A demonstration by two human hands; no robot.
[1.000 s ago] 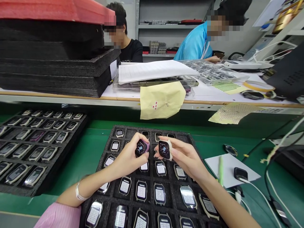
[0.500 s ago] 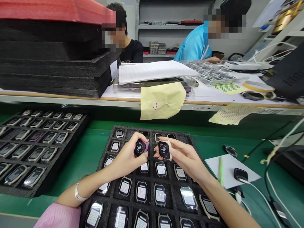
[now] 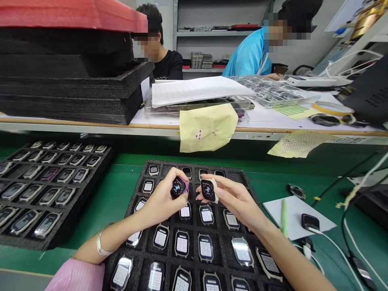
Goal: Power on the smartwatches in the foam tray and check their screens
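Note:
My left hand (image 3: 165, 192) is closed round a purple smartwatch (image 3: 179, 187), whose lit screen is turned toward me. Close beside it, my right hand (image 3: 235, 198) grips a light-coloured smartwatch (image 3: 208, 190) by its edge, its dark screen lit too. The two watches are held apart, a small gap between them. Beneath both hands lies a black foam tray (image 3: 194, 266) with watches in its compartments; many of their screens glow white, like the smartwatch (image 3: 182, 244) near the middle. My hands and forearms cover part of the tray.
Another foam tray of watches (image 3: 50, 178) lies at left. A shelf edge (image 3: 145, 130) crosses ahead, bearing stacked black foam (image 3: 66, 97) and papers (image 3: 200, 89). At right are a white sheet (image 3: 315, 224), a green pen (image 3: 284, 218) and a cabled watch (image 3: 310, 221). Two people work beyond.
Both hands keep nearly the same place and still hold their watches. The whole view has shifted very slightly. The person in blue has moved a little to the right.

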